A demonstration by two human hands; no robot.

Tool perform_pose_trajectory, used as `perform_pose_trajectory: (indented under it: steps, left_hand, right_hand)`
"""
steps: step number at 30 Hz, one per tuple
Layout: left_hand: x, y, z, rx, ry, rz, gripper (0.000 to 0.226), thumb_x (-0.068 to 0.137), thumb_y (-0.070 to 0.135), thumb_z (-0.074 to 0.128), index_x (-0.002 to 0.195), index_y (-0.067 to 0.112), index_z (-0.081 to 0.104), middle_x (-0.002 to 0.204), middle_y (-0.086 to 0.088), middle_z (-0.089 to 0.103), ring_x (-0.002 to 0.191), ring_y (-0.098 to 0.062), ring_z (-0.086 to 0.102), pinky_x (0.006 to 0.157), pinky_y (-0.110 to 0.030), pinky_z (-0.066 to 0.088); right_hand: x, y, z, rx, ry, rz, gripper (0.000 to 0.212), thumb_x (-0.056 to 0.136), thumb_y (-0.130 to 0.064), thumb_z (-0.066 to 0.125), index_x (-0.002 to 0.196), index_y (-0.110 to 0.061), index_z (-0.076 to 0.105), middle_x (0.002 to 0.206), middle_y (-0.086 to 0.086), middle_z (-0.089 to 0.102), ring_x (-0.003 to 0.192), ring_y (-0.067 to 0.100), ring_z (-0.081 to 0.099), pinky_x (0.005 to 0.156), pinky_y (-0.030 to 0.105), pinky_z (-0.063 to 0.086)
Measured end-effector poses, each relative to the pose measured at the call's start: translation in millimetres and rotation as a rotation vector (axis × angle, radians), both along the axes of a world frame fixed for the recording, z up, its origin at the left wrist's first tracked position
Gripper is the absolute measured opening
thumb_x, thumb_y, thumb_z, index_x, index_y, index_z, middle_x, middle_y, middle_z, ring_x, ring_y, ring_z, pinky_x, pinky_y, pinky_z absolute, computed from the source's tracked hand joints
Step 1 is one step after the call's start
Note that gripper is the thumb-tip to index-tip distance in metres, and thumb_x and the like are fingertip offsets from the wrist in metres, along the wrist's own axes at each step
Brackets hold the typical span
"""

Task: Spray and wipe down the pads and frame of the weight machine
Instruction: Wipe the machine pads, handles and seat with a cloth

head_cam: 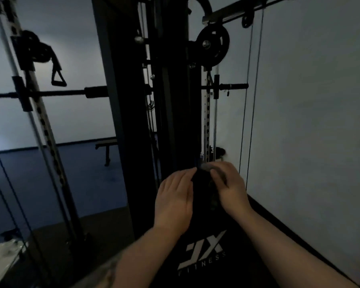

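Note:
The light is dim. A dark cloth [202, 183] is bunched between my two hands, low in the middle of the view. My left hand [175, 200] lies along the cloth's left side and pinches its top edge with the fingertips. My right hand [229, 188] curls its fingers over the cloth's right side and grips it. Below the hands is the machine's black pad [204, 252], printed with a white "FITNESS" logo. The black frame column [133, 121] of the weight machine rises just behind the hands. No spray bottle can be made out.
A pulley wheel [213, 45] and cables [245, 121] hang at the upper right beside a pale wall. A horizontal bar [50, 93] crosses a perforated upright on the left. A bench [107, 146] stands on the blue floor behind. Something white [0, 258] lies at the bottom left.

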State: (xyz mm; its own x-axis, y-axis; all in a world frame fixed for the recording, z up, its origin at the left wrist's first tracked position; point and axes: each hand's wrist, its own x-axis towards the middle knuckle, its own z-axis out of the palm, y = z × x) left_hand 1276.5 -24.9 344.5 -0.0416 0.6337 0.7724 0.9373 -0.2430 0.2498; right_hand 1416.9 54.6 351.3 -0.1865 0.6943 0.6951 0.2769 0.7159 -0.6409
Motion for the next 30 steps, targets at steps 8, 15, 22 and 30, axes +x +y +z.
perform_pose_trajectory:
  steps: [8,15,22,30]
  left_hand:
    - [-40,24,36,-0.297,0.516,-0.213,0.052,0.097,0.036,0.018,0.14,0.02,0.042,0.14,0.0,0.049,0.127,-0.017,0.047,0.108,-0.028,0.032]
    - [-35,26,36,-0.211,0.607,-0.278,0.049,0.099,0.037,0.027,0.143,0.02,0.037,0.145,0.002,0.045,0.13,-0.011,0.042,0.108,-0.032,0.034]
    - [-22,28,20,0.007,0.626,-0.157,0.044,0.096,0.025,0.035,0.135,0.011,0.051,0.134,-0.003,0.057,0.119,-0.021,0.057,0.093,-0.037,0.05]
    - [-27,31,15,0.128,0.579,-0.196,0.037,0.097,0.021,0.042,0.132,0.015,0.053,0.134,0.003,0.055,0.12,-0.011,0.054,0.092,-0.026,0.047]
  right_hand:
    - [-30,-21,-45,-0.02,0.307,-0.235,0.034,0.099,-0.025,0.046,0.131,-0.024,0.057,0.135,-0.003,0.046,0.127,0.003,0.039,0.109,0.009,0.025]
    - [-55,-21,-53,-0.029,0.547,-0.425,0.036,0.1,-0.024,0.045,0.135,-0.025,0.051,0.138,-0.005,0.043,0.134,0.009,0.038,0.114,0.021,0.029]
    - [-56,-21,-107,0.053,0.454,-0.582,0.04,0.103,-0.028,0.034,0.143,-0.024,0.038,0.147,-0.01,0.035,0.141,0.007,0.03,0.116,0.026,0.029]
    - [-63,-22,-82,-0.073,0.558,-0.492,0.045,0.1,-0.026,0.036,0.145,-0.023,0.037,0.152,-0.01,0.032,0.144,0.015,0.029,0.116,0.035,0.028]
